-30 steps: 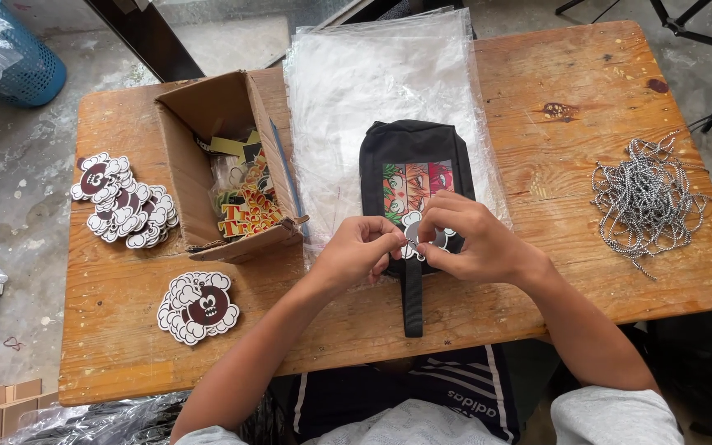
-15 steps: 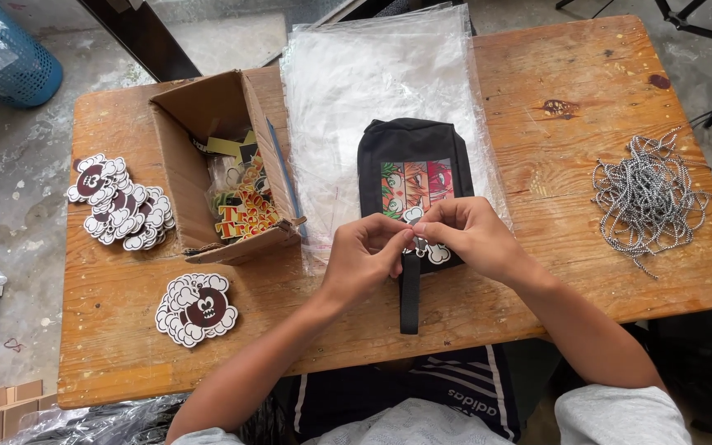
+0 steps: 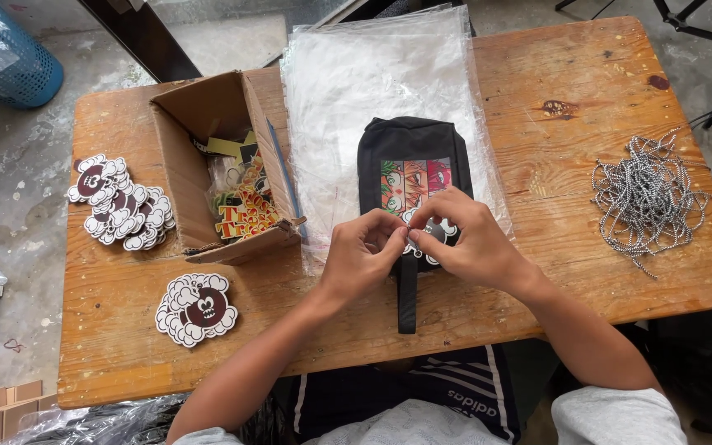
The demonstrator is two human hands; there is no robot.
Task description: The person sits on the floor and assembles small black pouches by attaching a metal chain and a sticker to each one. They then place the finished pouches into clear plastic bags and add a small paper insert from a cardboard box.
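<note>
Hands barely move since before: left hand [image 3: 362, 252] and right hand [image 3: 465, 241] (fingers bent) pinch small charm [image 3: 428, 233] on black pouch [image 3: 409, 177]; box [image 3: 208, 165] at nine o'clock.

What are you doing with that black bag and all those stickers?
A person sits at a wooden table. Both hands, left hand and right hand, pinch a small cloud-shaped charm at the front of a black pouch lying on clear plastic bags. More charms and a cardboard box sit left, ball chains right.
</note>
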